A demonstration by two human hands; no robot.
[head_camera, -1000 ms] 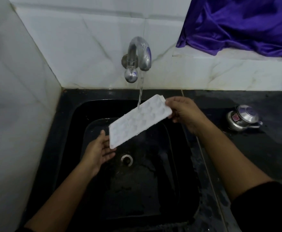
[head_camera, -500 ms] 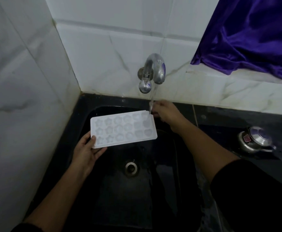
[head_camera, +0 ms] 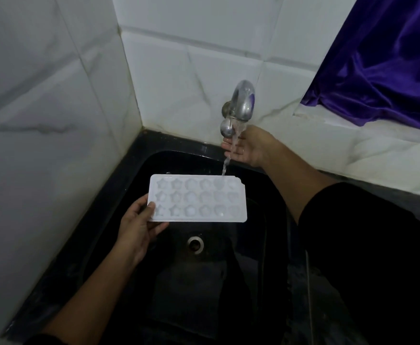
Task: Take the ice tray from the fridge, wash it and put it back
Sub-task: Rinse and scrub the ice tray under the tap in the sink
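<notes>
Your left-hand grip (head_camera: 139, 227) pinched the ice tray (head_camera: 199, 199) by its left end.
The tray sat level above the black sink (head_camera: 159, 145); beyond its far corner your right hand (head_camera: 247, 146), fingers straight, lay under the running tap (head_camera: 242, 100).

this is a kitchen in a home. a black sink (head_camera: 139, 168) sits in the corner, with a round drain (head_camera: 195, 244) in its bottom. a shiny tap (head_camera: 242, 103) sticks out of the wall and water (head_camera: 234, 143) runs from it. white tiles (head_camera: 179, 70) cover the walls. a purple cloth (head_camera: 383, 70) hangs on the right.
</notes>
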